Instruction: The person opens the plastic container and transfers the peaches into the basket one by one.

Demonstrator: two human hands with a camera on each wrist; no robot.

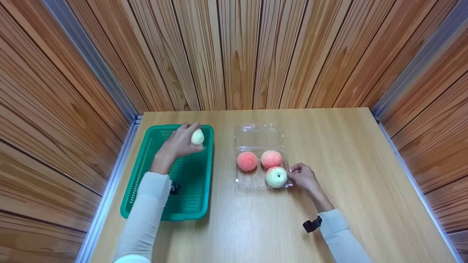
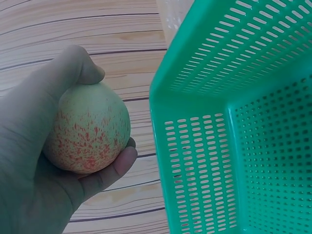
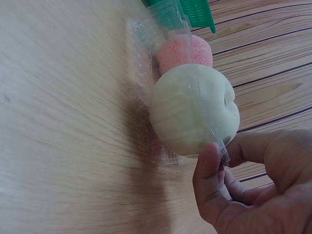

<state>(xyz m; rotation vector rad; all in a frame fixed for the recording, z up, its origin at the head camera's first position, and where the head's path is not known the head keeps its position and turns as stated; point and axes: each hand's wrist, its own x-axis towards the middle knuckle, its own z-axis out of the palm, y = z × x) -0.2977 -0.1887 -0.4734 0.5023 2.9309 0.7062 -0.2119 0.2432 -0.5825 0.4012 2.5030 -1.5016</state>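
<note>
My left hand (image 1: 180,140) grips a pale peach (image 2: 90,129) with red speckles, held over the far part of the green basket (image 1: 210,175). In the left wrist view, thumb and fingers curl round the fruit beside the basket's rim. On the table lies an opened clear plastic clamshell box (image 1: 252,182). Inside it are two pink peaches, one at left (image 1: 247,161) and one at the back right (image 1: 271,159), plus a pale peach (image 1: 276,177) at the front right. My right hand (image 1: 302,176) pinches the box's right edge between thumb and finger, close by that pale peach.
The box's transparent lid (image 1: 259,136) is folded back toward the far side. The wooden table (image 1: 343,146) is bordered by wood-panelled walls (image 1: 237,54) at the back and sides. A dark wrist device (image 1: 312,224) is strapped near my right sleeve.
</note>
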